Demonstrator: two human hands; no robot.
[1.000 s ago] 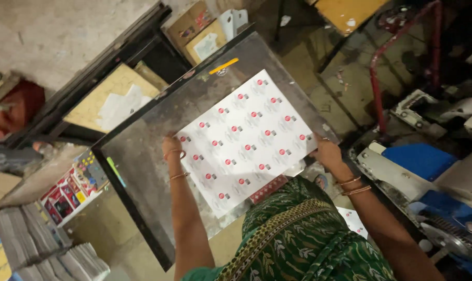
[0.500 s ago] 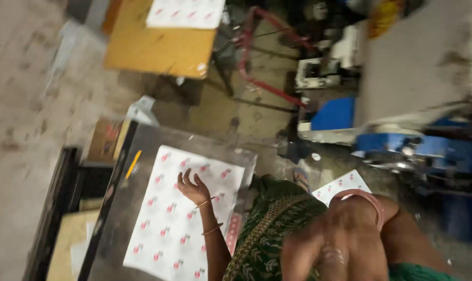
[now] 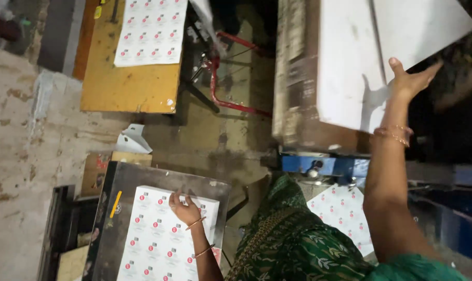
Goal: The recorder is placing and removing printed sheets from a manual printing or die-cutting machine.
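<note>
- Printed sheets point(image 3: 160, 244), white with rows of small red-and-dark marks, lie in a stack on a dark metal table point(image 3: 122, 179) low in the view, close to the person.
- Left hand point(image 3: 185, 209) rests on the top sheet near the stack's far edge, fingers spread slightly and pressing flat, gripping nothing; 2 thin bangles sit on that forearm.
- Yellow pencil-like stick point(image 3: 115, 204) lies on the table just beside the stack's left edge.
- Green patterned garment point(image 3: 293, 244) fills the foreground between the arms, and another printed sheet point(image 3: 345, 213) shows beyond it, under the right arm.
- Right hand point(image 3: 410, 80) reaches up and away, palm against the edge of a large blank white board point(image 3: 350, 62); thumb apart from the fingers, which look straight. Whether they curl behind the board, I cannot tell.
- White board leans on a tall worn block point(image 3: 293, 78) above a blue machine part point(image 3: 319, 166).
- Farthest off, a yellow wooden table point(image 3: 127, 88) carries 1 more printed sheet point(image 3: 152, 31), with a red metal frame point(image 3: 220, 78) beside it.
</note>
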